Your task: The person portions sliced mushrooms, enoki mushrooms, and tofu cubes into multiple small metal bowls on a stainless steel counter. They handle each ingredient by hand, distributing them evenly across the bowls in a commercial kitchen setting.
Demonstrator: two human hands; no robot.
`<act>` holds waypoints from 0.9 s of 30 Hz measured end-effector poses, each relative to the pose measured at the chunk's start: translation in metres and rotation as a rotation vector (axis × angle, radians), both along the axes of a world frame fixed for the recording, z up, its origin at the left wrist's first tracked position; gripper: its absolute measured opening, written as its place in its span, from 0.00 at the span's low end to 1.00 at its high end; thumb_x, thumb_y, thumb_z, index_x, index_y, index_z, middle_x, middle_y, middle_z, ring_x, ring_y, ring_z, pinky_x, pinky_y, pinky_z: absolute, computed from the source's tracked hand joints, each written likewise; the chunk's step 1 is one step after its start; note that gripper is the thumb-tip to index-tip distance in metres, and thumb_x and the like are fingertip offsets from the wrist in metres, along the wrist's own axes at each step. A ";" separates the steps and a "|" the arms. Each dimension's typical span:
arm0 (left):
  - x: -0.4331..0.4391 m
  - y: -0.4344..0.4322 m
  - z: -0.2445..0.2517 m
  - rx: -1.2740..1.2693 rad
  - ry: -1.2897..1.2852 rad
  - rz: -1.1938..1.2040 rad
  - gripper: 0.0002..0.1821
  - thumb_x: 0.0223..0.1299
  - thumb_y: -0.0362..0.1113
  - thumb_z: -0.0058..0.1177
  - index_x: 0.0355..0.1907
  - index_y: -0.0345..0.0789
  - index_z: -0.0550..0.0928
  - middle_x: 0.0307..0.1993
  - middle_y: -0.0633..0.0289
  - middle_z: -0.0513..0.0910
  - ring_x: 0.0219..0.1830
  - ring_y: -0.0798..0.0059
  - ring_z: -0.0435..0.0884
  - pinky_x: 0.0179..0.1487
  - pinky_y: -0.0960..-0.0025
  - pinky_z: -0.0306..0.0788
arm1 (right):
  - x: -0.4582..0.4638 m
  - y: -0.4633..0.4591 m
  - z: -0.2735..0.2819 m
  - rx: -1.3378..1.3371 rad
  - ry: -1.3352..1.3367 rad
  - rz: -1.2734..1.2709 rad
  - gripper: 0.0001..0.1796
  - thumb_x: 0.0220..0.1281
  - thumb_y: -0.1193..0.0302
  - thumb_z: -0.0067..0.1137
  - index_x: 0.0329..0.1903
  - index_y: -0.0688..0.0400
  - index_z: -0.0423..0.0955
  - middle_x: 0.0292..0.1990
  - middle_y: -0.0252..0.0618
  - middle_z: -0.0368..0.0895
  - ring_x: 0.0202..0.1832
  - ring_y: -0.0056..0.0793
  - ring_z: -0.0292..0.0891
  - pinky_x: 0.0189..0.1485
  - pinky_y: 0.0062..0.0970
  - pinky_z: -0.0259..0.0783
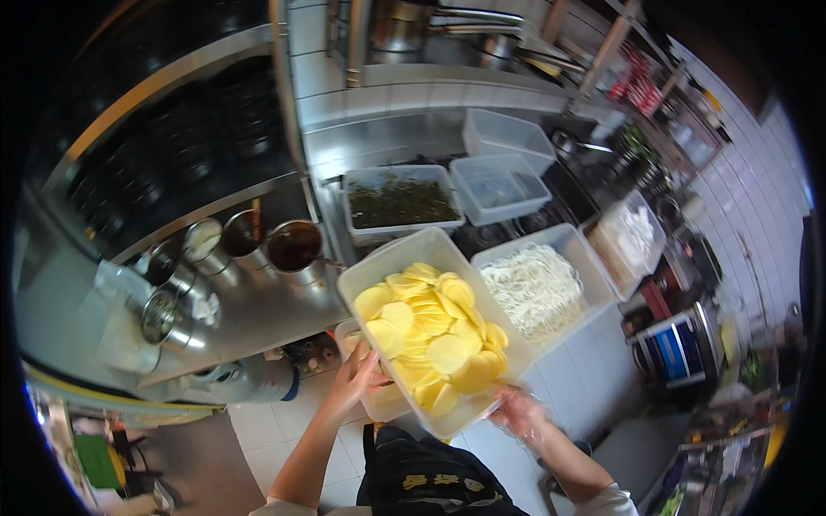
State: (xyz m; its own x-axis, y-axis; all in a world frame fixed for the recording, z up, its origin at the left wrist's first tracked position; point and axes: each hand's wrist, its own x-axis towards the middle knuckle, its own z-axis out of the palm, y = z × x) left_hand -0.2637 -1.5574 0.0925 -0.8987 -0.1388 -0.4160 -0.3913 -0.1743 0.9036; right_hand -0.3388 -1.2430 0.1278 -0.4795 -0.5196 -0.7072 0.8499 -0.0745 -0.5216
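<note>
A translucent plastic tub [445, 244] full of yellow slices, which look like potato, is held up and tilted in front of me. My left hand [362, 374] grips its left side, fingers against the wall. At its lower right corner, my right hand [519, 413], in a clear plastic glove, holds the tub. Another translucent container [387, 406] shows partly behind the tub near my left hand. To the right, white noodles [535, 290] lie in a large tub [597, 277], partly hidden by the held one.
Behind stand a tub of dark green shreds [403, 197] and two translucent tubs [500, 187], [506, 138]. A tub with white plastic [626, 238] is at the right. Steel pots [294, 248] of sauces and seasonings line the steel counter [258, 322] at left. A gas cylinder [248, 380] is below.
</note>
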 end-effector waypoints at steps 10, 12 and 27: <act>0.020 0.031 -0.037 0.316 0.149 0.007 0.35 0.64 0.49 0.42 0.67 0.33 0.53 0.63 0.52 0.63 0.64 0.63 0.62 0.67 0.60 0.54 | 0.064 0.018 0.043 0.230 0.318 -0.204 0.12 0.58 0.70 0.48 0.40 0.64 0.74 0.24 0.33 0.74 0.19 0.16 0.64 0.19 0.17 0.59; 0.018 0.059 -0.026 0.311 0.173 -0.063 0.35 0.63 0.48 0.43 0.68 0.34 0.52 0.63 0.51 0.62 0.64 0.63 0.61 0.66 0.60 0.54 | 0.089 0.056 0.056 0.166 0.411 -0.241 0.12 0.52 0.72 0.47 0.37 0.64 0.74 0.19 0.32 0.71 0.14 0.16 0.60 0.14 0.19 0.54; 0.111 0.422 0.063 0.045 0.250 -0.730 0.29 0.65 0.40 0.46 0.65 0.34 0.59 0.59 0.55 0.67 0.55 0.71 0.69 0.58 0.69 0.61 | 0.415 0.407 0.033 0.204 0.185 -1.360 0.12 0.49 0.71 0.46 0.38 0.59 0.68 0.33 0.39 0.75 0.29 0.29 0.77 0.21 0.20 0.74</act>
